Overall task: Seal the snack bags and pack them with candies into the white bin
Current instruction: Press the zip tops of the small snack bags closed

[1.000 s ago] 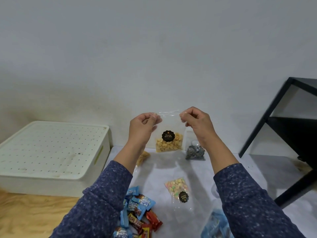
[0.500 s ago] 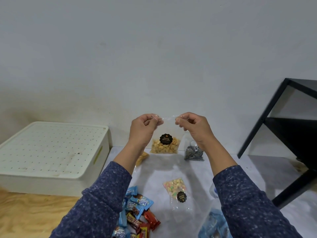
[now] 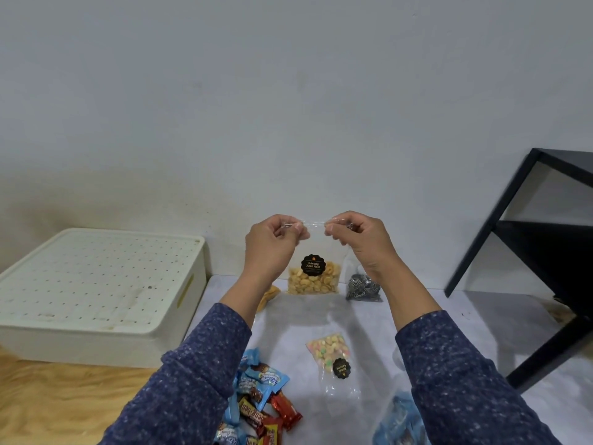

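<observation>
A clear zip bag of yellow nuts (image 3: 313, 279) with a black round label hangs upright in the air over the grey mat. My left hand (image 3: 272, 244) pinches the left end of its top strip and my right hand (image 3: 359, 240) pinches the right end. A second clear bag of pastel snacks (image 3: 330, 353) lies flat on the mat below. Wrapped candies (image 3: 261, 401) in blue and red are piled at the near edge. The white bin (image 3: 96, 293) stands at the left with its perforated lid on.
A bag of black-and-white swirled pieces (image 3: 362, 289) lies behind the held bag, and an orange snack (image 3: 268, 297) peeks out behind my left forearm. A blue packet (image 3: 399, 422) lies at the bottom right. A black shelf frame (image 3: 526, 252) stands at the right.
Both hands have lowered the nut bag a little and moved closer together along its top strip.
</observation>
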A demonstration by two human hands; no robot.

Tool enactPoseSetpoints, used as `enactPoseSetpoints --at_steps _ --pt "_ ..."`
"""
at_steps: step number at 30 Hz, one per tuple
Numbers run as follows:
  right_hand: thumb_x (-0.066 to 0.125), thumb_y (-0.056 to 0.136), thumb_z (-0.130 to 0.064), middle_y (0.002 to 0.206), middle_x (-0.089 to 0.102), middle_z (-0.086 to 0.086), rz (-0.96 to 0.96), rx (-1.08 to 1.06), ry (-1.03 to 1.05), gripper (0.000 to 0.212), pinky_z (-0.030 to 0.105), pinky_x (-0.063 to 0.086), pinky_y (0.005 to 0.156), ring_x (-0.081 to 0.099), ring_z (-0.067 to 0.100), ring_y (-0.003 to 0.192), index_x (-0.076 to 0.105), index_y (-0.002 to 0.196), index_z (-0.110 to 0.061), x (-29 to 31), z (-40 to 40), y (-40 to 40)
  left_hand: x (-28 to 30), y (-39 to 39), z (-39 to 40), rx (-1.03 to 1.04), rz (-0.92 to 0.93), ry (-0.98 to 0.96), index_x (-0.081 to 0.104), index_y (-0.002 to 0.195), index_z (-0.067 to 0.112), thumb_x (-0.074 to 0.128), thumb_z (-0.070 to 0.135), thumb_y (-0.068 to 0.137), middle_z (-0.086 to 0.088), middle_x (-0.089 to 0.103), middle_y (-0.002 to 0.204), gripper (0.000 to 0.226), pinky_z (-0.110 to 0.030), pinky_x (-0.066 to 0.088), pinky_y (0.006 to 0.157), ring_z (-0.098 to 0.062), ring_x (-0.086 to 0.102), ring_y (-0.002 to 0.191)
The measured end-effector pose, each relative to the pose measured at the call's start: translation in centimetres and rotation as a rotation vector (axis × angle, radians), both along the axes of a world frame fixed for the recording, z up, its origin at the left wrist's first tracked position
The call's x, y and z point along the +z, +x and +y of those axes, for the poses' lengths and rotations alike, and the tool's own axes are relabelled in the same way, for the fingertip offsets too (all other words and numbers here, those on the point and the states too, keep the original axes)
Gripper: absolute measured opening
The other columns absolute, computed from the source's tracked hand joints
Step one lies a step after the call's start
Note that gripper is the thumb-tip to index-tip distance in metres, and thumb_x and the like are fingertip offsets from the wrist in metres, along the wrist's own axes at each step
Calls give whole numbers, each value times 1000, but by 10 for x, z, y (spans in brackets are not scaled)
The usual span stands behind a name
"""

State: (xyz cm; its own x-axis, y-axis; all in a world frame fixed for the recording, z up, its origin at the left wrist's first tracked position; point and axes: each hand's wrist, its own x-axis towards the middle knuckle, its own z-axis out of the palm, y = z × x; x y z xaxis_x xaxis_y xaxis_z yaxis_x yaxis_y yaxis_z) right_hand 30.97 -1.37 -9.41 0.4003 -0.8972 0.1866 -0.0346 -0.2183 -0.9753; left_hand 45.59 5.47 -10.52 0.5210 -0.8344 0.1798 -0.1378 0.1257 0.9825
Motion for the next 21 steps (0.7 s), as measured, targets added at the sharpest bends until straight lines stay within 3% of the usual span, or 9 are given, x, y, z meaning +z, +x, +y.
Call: enactPoseSetpoints --at_steps 9,13,21 --pt "71 78 -7 72 67 -1 5 -9 20 9 17 43 62 54 5 62 71 75 -16 2 4 -1 1 -2 4 -88 4 14 66 79 20 65 9 87 -1 73 76 14 -29 56 79 -16 72 81" --pt "72 79 -7 74 67 1 19 67 75 7 20 43 61 54 6 62 72 80 -13 3 7 -1 1 1 7 -56 -63 -13 67 74 22 67 10 84 1 73 73 16 -26 56 80 -7 71 74" --pt "73 78 -10 69 67 -6 77 31 31 7 19 43 64 55 -1 60 71 76 -16 5 10 -3 -2 -3 8 -136 6 6 69 74 22 69 13 82 1 74 72 12 -33 56 83 -10 72 78"
